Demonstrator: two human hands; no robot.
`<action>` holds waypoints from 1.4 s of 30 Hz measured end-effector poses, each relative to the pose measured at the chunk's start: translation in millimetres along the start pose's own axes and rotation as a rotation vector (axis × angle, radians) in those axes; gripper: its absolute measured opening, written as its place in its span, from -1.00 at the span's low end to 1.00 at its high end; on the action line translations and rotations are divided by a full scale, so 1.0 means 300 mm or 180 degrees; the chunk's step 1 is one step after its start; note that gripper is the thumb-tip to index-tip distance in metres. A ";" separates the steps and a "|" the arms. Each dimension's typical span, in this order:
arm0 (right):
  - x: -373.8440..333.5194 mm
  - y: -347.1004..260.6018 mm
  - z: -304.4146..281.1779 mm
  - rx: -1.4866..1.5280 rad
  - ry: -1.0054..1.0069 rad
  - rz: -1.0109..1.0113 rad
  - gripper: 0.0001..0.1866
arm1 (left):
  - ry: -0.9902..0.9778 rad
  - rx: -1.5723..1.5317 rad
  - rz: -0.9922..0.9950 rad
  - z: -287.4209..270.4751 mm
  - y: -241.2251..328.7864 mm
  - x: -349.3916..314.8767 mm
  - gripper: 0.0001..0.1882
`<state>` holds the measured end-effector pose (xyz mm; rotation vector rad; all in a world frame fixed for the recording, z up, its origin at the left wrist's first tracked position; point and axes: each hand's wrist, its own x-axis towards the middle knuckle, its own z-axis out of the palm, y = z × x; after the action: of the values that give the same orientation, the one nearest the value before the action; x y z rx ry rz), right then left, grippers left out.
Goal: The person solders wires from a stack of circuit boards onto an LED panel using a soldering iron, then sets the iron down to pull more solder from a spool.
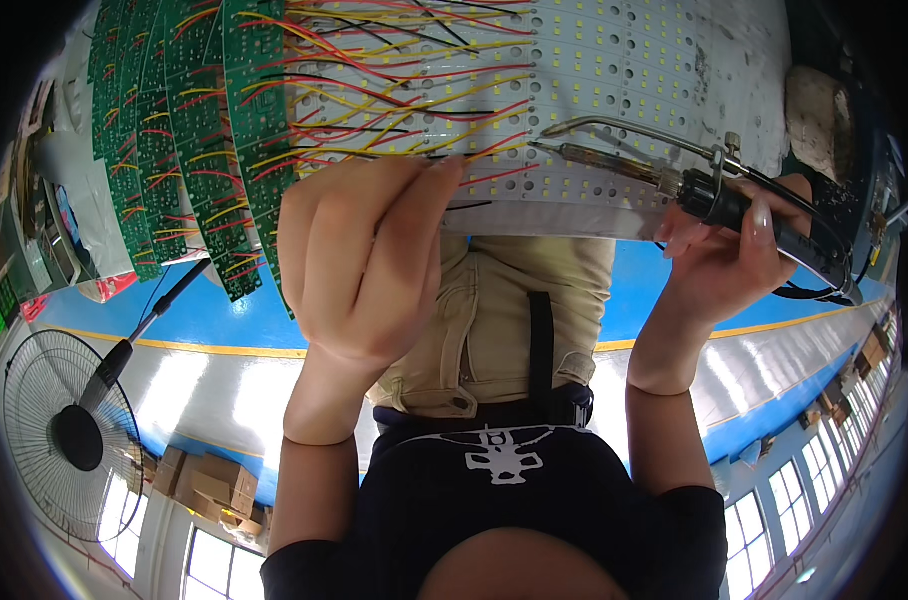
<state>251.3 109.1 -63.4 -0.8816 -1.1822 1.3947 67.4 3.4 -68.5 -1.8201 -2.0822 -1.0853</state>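
My right hand (729, 255) is closed around the black handle of a soldering iron (614, 162). A thin curved metal tube (624, 126) is clamped to the iron and ends near its tip. The tip rests at or just above the white LED strip boards (574, 75), beside the end of a wire. My left hand (359, 250) is closed in a pinch at the boards' near edge, with thin wires (489, 148) coming out at its fingertips; exactly which ones it grips is hidden. Red, yellow and black wires run from green circuit boards (254, 100) across the LED boards.
More green circuit boards (189, 120) overlap in rows at the left. A dark-stained block (822, 115) sits on the right, near the iron's cable (814, 293). A standing fan (74, 435) is at lower left, with cardboard boxes (214, 485) on the floor behind.
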 end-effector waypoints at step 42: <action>0.005 0.013 0.017 -0.0595 0.0084 -0.0727 -0.84 | 0.0167 -0.0154 0.0310 0.005 -0.014 0.003 -0.62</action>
<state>245.1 109.7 -66.0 -0.8611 -1.3636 1.0989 63.8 5.0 -70.8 -1.8724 -1.9330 -1.1548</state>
